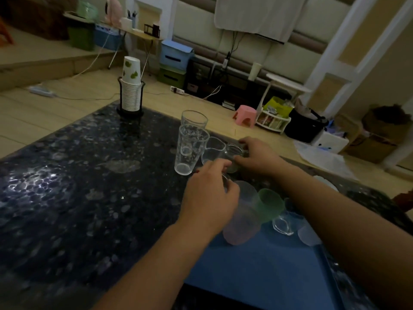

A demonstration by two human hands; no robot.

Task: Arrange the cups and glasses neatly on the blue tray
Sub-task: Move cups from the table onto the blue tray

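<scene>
A blue tray (257,271) lies at the near right of the dark table. On its far edge stand a pink plastic cup (242,224), a green plastic cup (269,204), a small clear glass (282,224) and a pale cup (309,236) partly behind my right arm. Beyond the tray, two tall clear glasses (190,151) (194,119) stand upright beside a wide clear glass (213,151). My right hand (257,156) grips a small clear glass (234,152) there. My left hand (210,198) has its fingers closed around the rim of a small glass that is mostly hidden.
A black wire holder with a stack of paper cups (131,92) stands at the table's far corner. The dark speckled table (78,186) stretches left. Past its far edge the floor holds a pink stool (245,115), boxes and cables.
</scene>
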